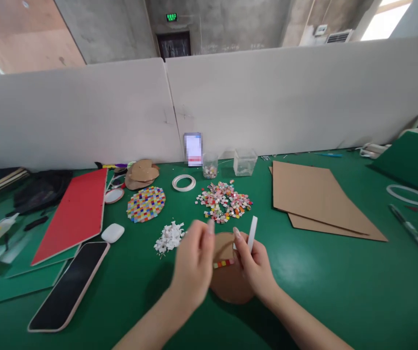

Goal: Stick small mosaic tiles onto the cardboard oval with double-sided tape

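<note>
My right hand (255,262) is closed around a flat white strip (253,232) that sticks up above its fingers. A small white bit also shows at its thumb tip. My left hand (196,257), slightly blurred, has its fingers curled in and the thumb against them; whatever it may pinch is hidden. Between and below both hands lies a round brown cardboard disc (231,288). Across it runs a short row of coloured square tiles (224,264), partly covered by my right hand. Left of my left hand is a pile of white paper scraps (170,237).
Beyond the hands lies a heap of mixed small tiles (225,201). A tile-covered disc (146,204), a white ring (184,183), a clear cup (210,167) and a clear box (245,163) stand around it. Cardboard sheets (307,194) lie right, a phone (70,287) left.
</note>
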A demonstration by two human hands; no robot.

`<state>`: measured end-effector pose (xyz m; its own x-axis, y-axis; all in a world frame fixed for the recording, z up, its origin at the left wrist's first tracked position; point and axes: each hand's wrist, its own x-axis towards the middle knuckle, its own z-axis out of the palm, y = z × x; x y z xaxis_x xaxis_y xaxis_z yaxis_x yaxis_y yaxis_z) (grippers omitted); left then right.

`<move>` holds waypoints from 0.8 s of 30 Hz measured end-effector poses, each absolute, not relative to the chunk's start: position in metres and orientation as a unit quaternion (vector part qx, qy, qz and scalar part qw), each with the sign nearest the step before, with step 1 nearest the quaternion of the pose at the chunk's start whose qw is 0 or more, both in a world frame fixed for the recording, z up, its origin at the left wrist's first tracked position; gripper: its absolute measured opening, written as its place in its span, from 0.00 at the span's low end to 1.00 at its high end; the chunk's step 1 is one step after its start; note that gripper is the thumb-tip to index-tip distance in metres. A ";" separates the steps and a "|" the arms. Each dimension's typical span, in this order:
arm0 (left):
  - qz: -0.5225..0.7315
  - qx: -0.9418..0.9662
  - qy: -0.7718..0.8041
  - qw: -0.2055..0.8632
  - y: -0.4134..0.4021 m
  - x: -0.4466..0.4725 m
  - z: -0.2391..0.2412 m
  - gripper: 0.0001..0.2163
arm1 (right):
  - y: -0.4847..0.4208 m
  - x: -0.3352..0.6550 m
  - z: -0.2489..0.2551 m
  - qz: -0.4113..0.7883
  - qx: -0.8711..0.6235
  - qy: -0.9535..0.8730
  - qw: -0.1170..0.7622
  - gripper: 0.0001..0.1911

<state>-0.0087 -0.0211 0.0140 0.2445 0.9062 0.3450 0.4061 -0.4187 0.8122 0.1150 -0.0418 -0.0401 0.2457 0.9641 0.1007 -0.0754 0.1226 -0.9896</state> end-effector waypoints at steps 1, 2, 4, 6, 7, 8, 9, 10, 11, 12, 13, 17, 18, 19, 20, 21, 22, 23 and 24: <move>0.396 0.750 0.433 0.305 -0.021 -0.006 0.008 0.12 | -0.042 0.115 -0.040 0.421 -0.507 -0.450 0.603 0.23; 0.372 0.769 0.414 0.314 -0.022 -0.004 0.002 0.13 | -0.043 0.116 -0.040 0.417 -0.508 -0.459 0.598 0.23; 0.335 0.790 0.386 0.338 -0.024 0.000 -0.009 0.13 | -0.043 0.116 -0.040 0.409 -0.514 -0.470 0.590 0.23; 0.317 0.784 0.384 0.371 -0.026 0.001 -0.018 0.13 | -0.044 0.115 -0.040 0.397 -0.528 -0.474 0.582 0.23; 0.308 0.777 0.388 0.388 -0.027 0.000 -0.021 0.13 | -0.045 0.114 -0.040 0.393 -0.536 -0.472 0.579 0.24; 0.300 0.769 0.392 0.406 -0.028 -0.001 -0.024 0.12 | -0.046 0.114 -0.040 0.393 -0.542 -0.471 0.574 0.24; 0.295 0.759 0.396 0.425 -0.028 -0.002 -0.026 0.12 | -0.046 0.113 -0.041 0.396 -0.546 -0.468 0.571 0.25; 0.295 0.748 0.398 0.441 -0.029 -0.003 -0.027 0.12 | -0.047 0.113 -0.041 0.402 -0.547 -0.465 0.568 0.25; 0.298 0.739 0.400 0.454 -0.030 -0.003 -0.029 0.12 | -0.048 0.112 -0.041 0.407 -0.547 -0.462 0.567 0.24; 0.302 0.729 0.401 0.464 -0.031 -0.003 -0.029 0.12 | -0.049 0.112 -0.041 0.412 -0.546 -0.462 0.565 0.24; 0.308 0.721 0.404 0.472 -0.032 -0.003 -0.030 0.12 | -0.049 0.112 -0.041 0.413 -0.545 -0.464 0.563 0.24; 0.317 0.702 0.422 0.478 -0.035 -0.001 -0.032 0.12 | -0.052 0.108 -0.041 0.400 -0.545 -0.473 0.565 0.22; 0.315 0.703 0.424 0.477 -0.035 0.000 -0.032 0.12 | -0.052 0.107 -0.042 0.395 -0.548 -0.470 0.567 0.22; 0.311 0.706 0.425 0.474 -0.035 0.000 -0.032 0.11 | -0.053 0.106 -0.042 0.389 -0.554 -0.467 0.569 0.22; 0.306 0.710 0.426 0.470 -0.036 0.000 -0.033 0.11 | -0.053 0.105 -0.043 0.382 -0.559 -0.465 0.570 0.21; 0.300 0.716 0.426 0.465 -0.036 -0.001 -0.033 0.11 | -0.054 0.105 -0.044 0.375 -0.564 -0.464 0.571 0.21; 0.295 0.722 0.426 0.459 -0.035 -0.001 -0.033 0.11 | -0.055 0.104 -0.044 0.369 -0.565 -0.467 0.571 0.21; 0.292 0.727 0.427 0.451 -0.035 -0.002 -0.033 0.12 | -0.055 0.104 -0.045 0.365 -0.564 -0.473 0.570 0.21; 0.290 0.733 0.427 0.443 -0.035 -0.002 -0.033 0.12 | -0.056 0.104 -0.045 0.360 -0.559 -0.481 0.571 0.20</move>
<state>-0.0020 -0.0348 -0.0328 0.4664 0.8834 0.0458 0.3692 -0.2415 0.8974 0.1038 -0.0560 -0.0447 0.2784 0.9494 0.1456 0.1259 0.1142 -0.9854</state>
